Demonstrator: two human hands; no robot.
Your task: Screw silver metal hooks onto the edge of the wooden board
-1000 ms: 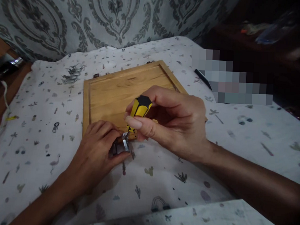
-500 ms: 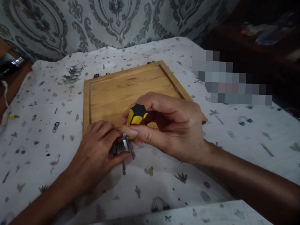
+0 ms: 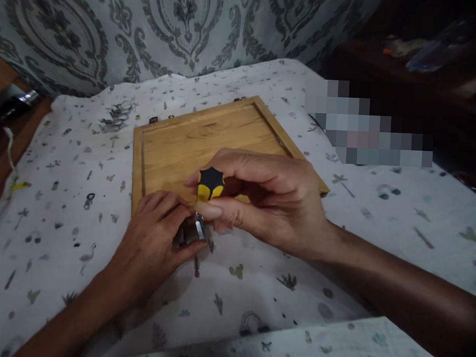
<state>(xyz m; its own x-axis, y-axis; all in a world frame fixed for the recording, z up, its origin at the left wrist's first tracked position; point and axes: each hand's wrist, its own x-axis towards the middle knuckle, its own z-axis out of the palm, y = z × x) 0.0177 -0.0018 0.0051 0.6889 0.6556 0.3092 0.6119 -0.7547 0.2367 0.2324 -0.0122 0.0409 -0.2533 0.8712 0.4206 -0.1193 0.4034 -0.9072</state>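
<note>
Pointing its butt end up toward the camera, a yellow-and-black screwdriver (image 3: 210,184) sits in the right hand (image 3: 276,201), which is clamped on the handle, thumb on the near side and fingers curled around the far side. The handle's end pokes up past the thumb, but the tip is hidden below the grip, so can't say what it's touching. Just beneath that, a bit to the near left, there's a shiny metal piece (image 3: 199,228) by the near edge of a wooden board (image 3: 208,140). The left hand (image 3: 152,238) has it pinched, thumb on the near side, fingers on the far side, with the right end sticking out. The board lies on a printed cloth (image 3: 232,299). Well apart, off to the far left, some small metal bits (image 3: 116,116) sit in a jumble.
</note>
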